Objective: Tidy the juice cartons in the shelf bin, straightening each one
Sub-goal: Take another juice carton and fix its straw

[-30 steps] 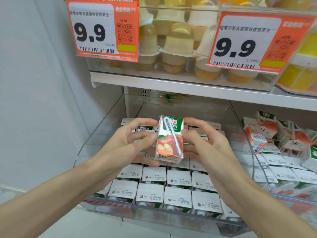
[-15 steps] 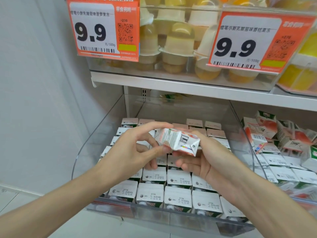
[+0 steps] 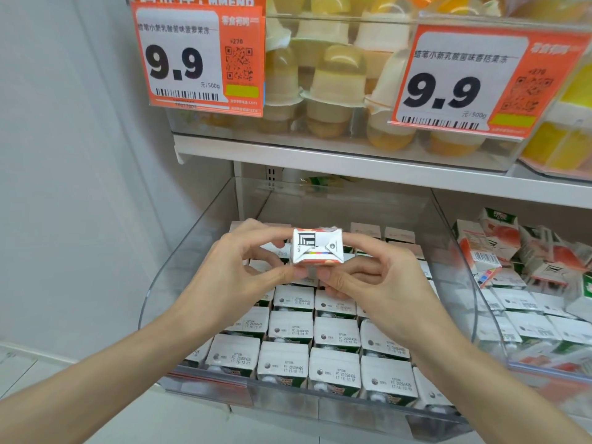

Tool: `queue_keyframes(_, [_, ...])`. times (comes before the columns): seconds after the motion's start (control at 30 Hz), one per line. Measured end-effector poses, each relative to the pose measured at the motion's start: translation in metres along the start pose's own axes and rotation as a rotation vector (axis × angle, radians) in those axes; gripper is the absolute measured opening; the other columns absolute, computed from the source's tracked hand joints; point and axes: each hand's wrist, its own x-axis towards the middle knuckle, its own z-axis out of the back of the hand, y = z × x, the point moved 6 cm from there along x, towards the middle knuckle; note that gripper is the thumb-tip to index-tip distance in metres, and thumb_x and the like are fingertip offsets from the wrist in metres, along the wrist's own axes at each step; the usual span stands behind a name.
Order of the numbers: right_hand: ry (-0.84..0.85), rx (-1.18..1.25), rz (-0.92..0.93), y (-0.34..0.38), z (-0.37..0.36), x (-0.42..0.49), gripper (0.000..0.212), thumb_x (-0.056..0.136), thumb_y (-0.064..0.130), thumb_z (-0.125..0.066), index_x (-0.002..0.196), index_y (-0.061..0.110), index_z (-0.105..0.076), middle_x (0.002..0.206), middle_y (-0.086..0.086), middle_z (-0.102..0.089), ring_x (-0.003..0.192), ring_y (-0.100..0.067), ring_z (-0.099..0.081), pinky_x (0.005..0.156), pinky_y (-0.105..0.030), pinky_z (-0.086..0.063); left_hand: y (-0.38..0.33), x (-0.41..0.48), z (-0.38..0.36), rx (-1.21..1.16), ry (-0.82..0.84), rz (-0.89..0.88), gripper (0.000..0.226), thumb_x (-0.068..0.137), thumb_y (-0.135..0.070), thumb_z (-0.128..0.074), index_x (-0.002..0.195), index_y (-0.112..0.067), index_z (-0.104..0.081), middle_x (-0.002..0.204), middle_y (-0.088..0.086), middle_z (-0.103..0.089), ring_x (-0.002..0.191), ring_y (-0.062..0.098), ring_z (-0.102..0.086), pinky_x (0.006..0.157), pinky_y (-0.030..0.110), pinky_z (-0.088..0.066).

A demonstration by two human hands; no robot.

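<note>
Clear plastic forms the shelf bin (image 3: 198, 248), set beside a pale wall (image 3: 70, 161) and packed with rows of juice cartons (image 3: 290, 328). Above them the left hand (image 3: 237, 274) and right hand (image 3: 381, 283) pinch a single carton (image 3: 317, 249), one end toward the camera. Orange price tags (image 3: 198, 56) hang overhead.

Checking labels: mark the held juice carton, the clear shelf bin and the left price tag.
held juice carton (image 3: 317, 249), head view, its folded end face.
clear shelf bin (image 3: 209, 224), head view, its left side wall.
left price tag (image 3: 179, 62), head view, its white price panel.
</note>
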Motion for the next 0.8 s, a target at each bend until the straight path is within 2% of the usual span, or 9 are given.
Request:
queue_keyframes(0.07, [-0.008, -0.025, 0.022, -0.001, 0.001, 0.000, 0.043, 0.083, 0.031, -0.084, 0.123, 0.044, -0.071, 0.086, 0.003, -0.081, 0.083, -0.014, -0.079, 0.092, -0.039, -0.063, -0.002, -0.001, 0.000, -0.015, -0.002, -0.018, 0.047, 0.076, -0.040, -0.083, 0.122, -0.051, -0.074, 0.122, -0.019, -0.067, 0.095, 0.008, -0.074, 0.079, 0.020, -0.055])
queue_keyframes(0.13, [-0.035, -0.070, 0.046, -0.001, 0.003, 0.000, 0.043, 0.077, 0.042, -0.084, 0.119, 0.048, -0.073, 0.090, 0.003, -0.079, 0.085, -0.012, -0.076, 0.090, -0.037, -0.062, -0.004, -0.001, -0.001, -0.025, -0.002, -0.031, 0.046, 0.079, -0.033, -0.084, 0.122, -0.046, -0.075, 0.120, -0.021, -0.068, 0.099, 0.006, -0.073, 0.077, 0.015, -0.055])
queue_keyframes(0.2, [-0.062, -0.104, 0.049, -0.003, 0.006, 0.001, 0.041, 0.074, 0.049, -0.083, 0.114, 0.053, -0.075, 0.100, 0.007, -0.075, 0.096, -0.006, -0.071, 0.088, -0.030, -0.060, -0.005, 0.000, -0.002, -0.031, 0.001, -0.042, 0.045, 0.082, -0.025, -0.087, 0.123, -0.040, -0.076, 0.116, -0.017, -0.070, 0.103, 0.007, -0.072, 0.078, 0.019, -0.058])
queue_keyframes(0.27, [-0.050, -0.113, 0.040, -0.003, 0.007, 0.000, 0.037, 0.078, 0.047, -0.084, 0.113, 0.054, -0.074, 0.117, 0.017, -0.071, 0.109, 0.003, -0.066, 0.091, -0.022, -0.056, -0.006, 0.000, -0.002, -0.031, 0.003, -0.051, 0.043, 0.083, -0.021, -0.087, 0.121, -0.037, -0.076, 0.114, -0.016, -0.072, 0.107, 0.009, -0.071, 0.079, 0.021, -0.060])
queue_keyframes(0.37, [0.028, 0.001, 0.008, -0.004, 0.001, -0.001, 0.027, 0.086, 0.040, -0.082, 0.112, 0.041, -0.073, 0.125, 0.024, -0.071, 0.117, 0.005, -0.066, 0.099, -0.025, -0.053, -0.010, 0.000, -0.003, -0.046, 0.008, -0.069, 0.043, 0.084, -0.021, -0.087, 0.121, -0.036, -0.072, 0.115, -0.017, -0.074, 0.110, 0.008, -0.071, 0.079, 0.020, -0.058])
queue_keyframes(0.5, [0.063, 0.082, -0.033, -0.004, -0.001, -0.003, 0.029, 0.089, 0.046, -0.076, 0.114, 0.035, -0.068, 0.113, 0.022, -0.077, 0.098, 0.002, -0.075, 0.081, -0.020, -0.054, -0.012, 0.000, -0.001, -0.090, -0.012, -0.084, 0.062, 0.081, -0.019, -0.090, 0.132, -0.038, -0.061, 0.119, -0.016, -0.071, 0.110, 0.009, -0.071, 0.085, 0.028, -0.062])
queue_keyframes(0.6, [0.058, 0.143, -0.058, -0.002, -0.003, -0.004, 0.026, 0.093, 0.048, -0.069, 0.116, 0.035, -0.069, 0.102, 0.009, -0.081, 0.085, -0.007, -0.078, 0.066, -0.014, -0.057, -0.013, -0.001, -0.003, -0.084, 0.039, -0.098, 0.075, 0.077, -0.023, -0.092, 0.139, -0.044, -0.054, 0.123, -0.015, -0.066, 0.113, 0.012, -0.069, 0.085, 0.032, -0.063])
queue_keyframes(0.7, [0.038, 0.152, -0.092, -0.003, -0.003, -0.003, 0.025, 0.097, 0.054, -0.062, 0.116, 0.041, -0.072, 0.097, 0.002, -0.082, 0.078, -0.013, -0.077, 0.072, -0.020, -0.059, -0.011, -0.003, -0.009, 0.046, 0.129, -0.145, 0.090, 0.078, -0.026, -0.092, 0.149, -0.052, -0.045, 0.135, -0.023, -0.058, 0.115, 0.013, -0.063, 0.085, 0.030, -0.060])
queue_keyframes(0.8, [0.031, 0.194, -0.132, -0.005, -0.003, -0.002, 0.026, 0.101, 0.053, -0.059, 0.113, 0.037, -0.076, 0.095, -0.002, -0.080, 0.071, -0.013, -0.068, 0.068, -0.023, -0.057, -0.007, -0.003, -0.010, 0.173, 0.113, -0.169, 0.078, 0.084, -0.033, -0.086, 0.145, -0.060, -0.045, 0.131, -0.018, -0.058, 0.111, 0.012, -0.059, 0.086, 0.027, -0.057])
